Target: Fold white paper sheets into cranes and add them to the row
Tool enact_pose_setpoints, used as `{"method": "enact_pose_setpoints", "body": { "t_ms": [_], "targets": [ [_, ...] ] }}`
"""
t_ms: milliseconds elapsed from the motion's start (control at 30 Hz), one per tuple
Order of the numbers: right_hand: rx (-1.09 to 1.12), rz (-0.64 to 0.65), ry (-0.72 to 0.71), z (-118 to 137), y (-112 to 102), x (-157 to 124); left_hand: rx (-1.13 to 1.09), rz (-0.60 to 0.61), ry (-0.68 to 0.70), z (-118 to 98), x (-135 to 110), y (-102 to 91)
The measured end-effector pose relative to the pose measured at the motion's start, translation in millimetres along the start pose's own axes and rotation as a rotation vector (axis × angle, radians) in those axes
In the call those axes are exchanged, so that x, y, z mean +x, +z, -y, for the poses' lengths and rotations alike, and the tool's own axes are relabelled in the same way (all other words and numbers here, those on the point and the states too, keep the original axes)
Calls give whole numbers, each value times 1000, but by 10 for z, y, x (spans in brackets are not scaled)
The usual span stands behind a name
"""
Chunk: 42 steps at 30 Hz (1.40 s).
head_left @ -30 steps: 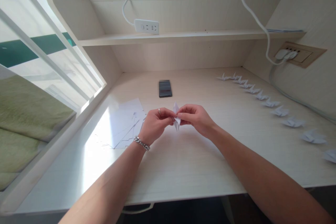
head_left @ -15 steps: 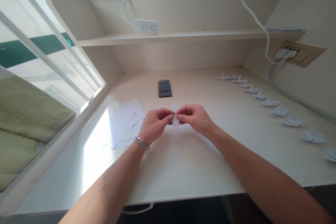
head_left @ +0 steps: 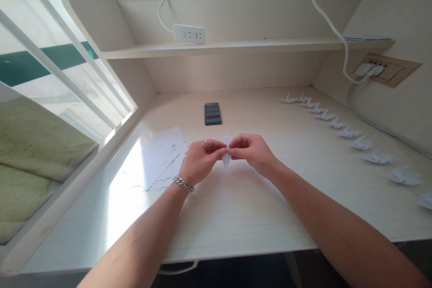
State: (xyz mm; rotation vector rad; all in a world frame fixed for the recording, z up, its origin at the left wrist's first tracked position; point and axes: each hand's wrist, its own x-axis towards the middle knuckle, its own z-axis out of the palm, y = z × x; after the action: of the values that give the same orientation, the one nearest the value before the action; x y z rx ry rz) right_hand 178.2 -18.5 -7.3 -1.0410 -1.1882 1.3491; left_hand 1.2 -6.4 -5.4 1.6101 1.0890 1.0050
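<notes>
A small folded piece of white paper [head_left: 226, 160], narrow and pointed at its top and bottom ends, is held upright just above the desk. My left hand [head_left: 203, 156] pinches it from the left between thumb and fingers. From the right, my right hand [head_left: 251, 150] pinches the same paper, and the two sets of fingertips nearly meet at its middle. The fingers cover the centre of the folds. Left of my left hand lies a spread of white paper sheets [head_left: 162, 148], partly in bright sunlight.
Several white paper cranes [head_left: 361, 142] stand in a curved row along the right side of the desk [head_left: 270, 229]. A dark pixelated object [head_left: 212, 114] lies beyond my hands. A power strip [head_left: 189, 34] rests on the shelf, and a white cable [head_left: 324, 13] runs to the wall socket [head_left: 388, 69].
The view has shifted very slightly. Both hands keep their pinch on the folded paper, with the fingertips a touch closer together.
</notes>
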Motion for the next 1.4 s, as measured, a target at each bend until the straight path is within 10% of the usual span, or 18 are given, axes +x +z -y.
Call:
{"method": "enact_pose_setpoints", "body": {
  "t_ms": [1400],
  "targets": [
    [-29, -45, -151, -93, 26, 52, -298, -108, -26, 7, 24, 79]
  ]
}}
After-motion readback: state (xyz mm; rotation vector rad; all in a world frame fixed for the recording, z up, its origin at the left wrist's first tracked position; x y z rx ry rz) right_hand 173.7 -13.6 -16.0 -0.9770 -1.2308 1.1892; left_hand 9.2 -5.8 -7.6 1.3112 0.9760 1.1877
